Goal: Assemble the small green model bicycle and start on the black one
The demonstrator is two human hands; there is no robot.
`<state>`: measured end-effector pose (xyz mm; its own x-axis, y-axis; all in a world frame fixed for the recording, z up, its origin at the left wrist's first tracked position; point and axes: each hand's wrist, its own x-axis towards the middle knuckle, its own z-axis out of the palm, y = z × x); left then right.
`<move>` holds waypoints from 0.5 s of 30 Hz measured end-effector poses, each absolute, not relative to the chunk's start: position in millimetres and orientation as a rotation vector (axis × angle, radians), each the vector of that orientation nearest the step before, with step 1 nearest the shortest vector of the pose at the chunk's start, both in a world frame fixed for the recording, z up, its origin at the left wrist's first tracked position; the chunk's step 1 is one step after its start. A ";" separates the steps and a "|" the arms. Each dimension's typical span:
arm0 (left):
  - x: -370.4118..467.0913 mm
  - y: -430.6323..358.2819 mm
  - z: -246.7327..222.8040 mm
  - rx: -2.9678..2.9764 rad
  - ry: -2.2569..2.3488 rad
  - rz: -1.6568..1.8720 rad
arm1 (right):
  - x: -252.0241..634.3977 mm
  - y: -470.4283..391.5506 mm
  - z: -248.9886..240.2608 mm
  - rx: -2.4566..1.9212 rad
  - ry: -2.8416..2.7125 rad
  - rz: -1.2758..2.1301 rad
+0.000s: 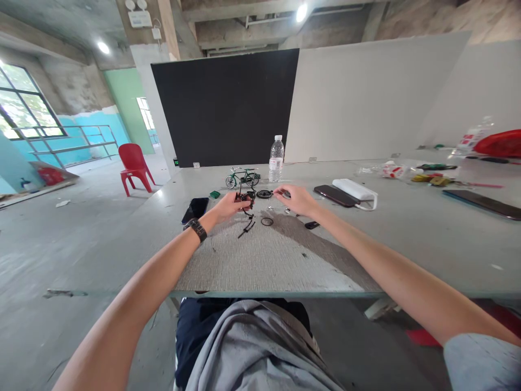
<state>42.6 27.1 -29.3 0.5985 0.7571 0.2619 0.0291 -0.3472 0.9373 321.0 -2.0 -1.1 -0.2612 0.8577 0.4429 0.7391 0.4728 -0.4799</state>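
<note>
My left hand (230,206) is closed around a dark model bicycle frame (246,199) just above the table. Behind it stands a green toy bicycle (243,178) with two wheels. A black spoked wheel (264,194) lies between my hands. Just right of that wheel, my right hand (297,199) has its thumb and fingertips drawn together; whatever they may pinch is too small to make out. Nearer to me are a thin black ring (267,221) and a thin black bar-shaped part (246,229). A small black part (312,225) rests below my right wrist.
A water bottle (276,159) stands behind the parts. Left is a dark phone (195,210), with a small green piece (215,194) nearby. To the right lie another phone (336,196), a white power bank (355,191) with a strap, and a third phone (484,204). Partition boards (228,108) close off the back.
</note>
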 end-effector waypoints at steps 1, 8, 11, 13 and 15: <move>41.8 28.8 -30.6 1.790 0.645 0.871 | 323.2 -1.9 -1.7 -1.319 -2.082 0.235; 40.5 36.5 -37.2 1.813 0.618 0.887 | 302.7 -4.6 -15.8 -1.260 -2.326 0.276; 41.3 35.7 -36.0 1.811 0.629 0.895 | 294.3 -4.3 -23.2 -1.316 -2.375 0.266; 41.6 34.6 -34.9 1.823 0.648 0.891 | 292.7 -4.1 -26.8 -1.333 -2.406 0.282; 41.8 33.8 -34.2 1.838 0.647 0.882 | 292.8 -4.3 -28.8 -1.345 -2.416 0.307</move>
